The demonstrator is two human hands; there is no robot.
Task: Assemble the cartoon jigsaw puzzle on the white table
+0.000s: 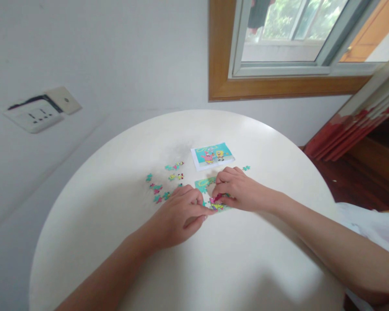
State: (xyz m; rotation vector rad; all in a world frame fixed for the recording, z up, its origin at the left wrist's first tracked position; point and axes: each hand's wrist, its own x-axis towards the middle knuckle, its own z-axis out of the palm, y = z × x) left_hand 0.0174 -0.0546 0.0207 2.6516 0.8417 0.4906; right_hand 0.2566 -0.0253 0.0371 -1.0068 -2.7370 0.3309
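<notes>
A small, partly assembled jigsaw puzzle [200,185] lies on the white round table, its middle showing gaps. Over its right half is my right hand [238,189], fingers pinched on a pink puzzle piece [218,197] at the puzzle surface. My left hand [181,214] rests at the lower left, index finger stretched out to touch the puzzle's bottom edge, thumb apart and the other fingers curled. Beyond the puzzle lies a picture card [213,156] with a pink starfish and a yellow sponge figure. Part of the puzzle is hidden under my right hand.
Several loose puzzle pieces [156,188] are scattered left of the puzzle, some close to my left hand. A teal piece [246,168] lies to the right. The table [94,207] stands against a wall with a socket [35,114] and a window [278,82].
</notes>
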